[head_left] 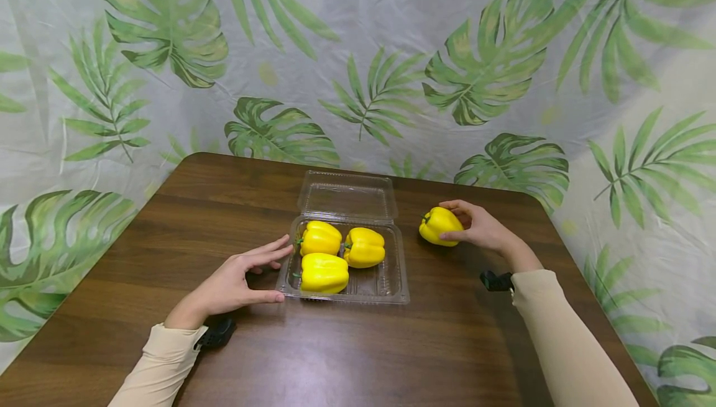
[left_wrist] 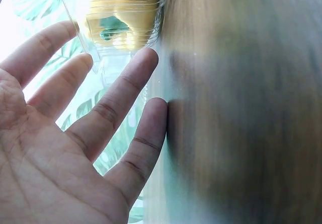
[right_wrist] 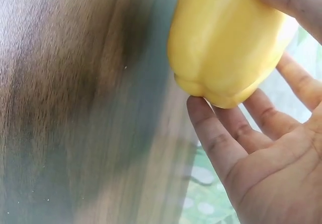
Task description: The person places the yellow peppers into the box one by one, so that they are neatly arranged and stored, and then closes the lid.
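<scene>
Brown tabletop (head_left: 358, 351): yel. pepper (head_left: 436, 228) pinched by R hand (head_left: 484, 229); clear box (head_left: 393, 279) w/ 3 peppers (head_left: 324, 273) flanked by spread L hand (head_left: 234, 283).

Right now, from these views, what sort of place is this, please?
Probably a staged recording corner: a brown wood-grain table stands before a pale leaf-printed sheet and bears a clear plastic container of yellow bell peppers.

Pepper (right_wrist: 226, 38) in right hand (right_wrist: 274, 156): my wrist view crops its far end.
Container (left_wrist: 162, 3) past left hand (left_wrist: 65, 143): likewise cropped.
</scene>
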Motion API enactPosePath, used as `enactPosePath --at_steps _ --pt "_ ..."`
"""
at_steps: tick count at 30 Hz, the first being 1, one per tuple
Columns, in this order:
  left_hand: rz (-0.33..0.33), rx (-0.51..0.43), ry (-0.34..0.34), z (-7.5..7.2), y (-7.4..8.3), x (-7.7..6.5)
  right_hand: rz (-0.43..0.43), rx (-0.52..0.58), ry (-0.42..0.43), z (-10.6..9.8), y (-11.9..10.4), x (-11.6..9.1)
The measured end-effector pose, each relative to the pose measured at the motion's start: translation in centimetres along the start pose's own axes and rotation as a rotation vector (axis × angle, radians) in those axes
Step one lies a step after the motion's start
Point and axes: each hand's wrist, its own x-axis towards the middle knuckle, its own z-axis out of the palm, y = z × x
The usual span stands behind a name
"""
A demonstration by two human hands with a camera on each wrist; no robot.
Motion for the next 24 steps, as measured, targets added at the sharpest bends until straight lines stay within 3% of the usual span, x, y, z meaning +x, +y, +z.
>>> enactPosePath --at_steps 24 --pt "-0.012 0.003 -0.009 0.0 0.0 0.1 -0.071 -0.015 -0.048 -0.1 -3.4 -1.7"
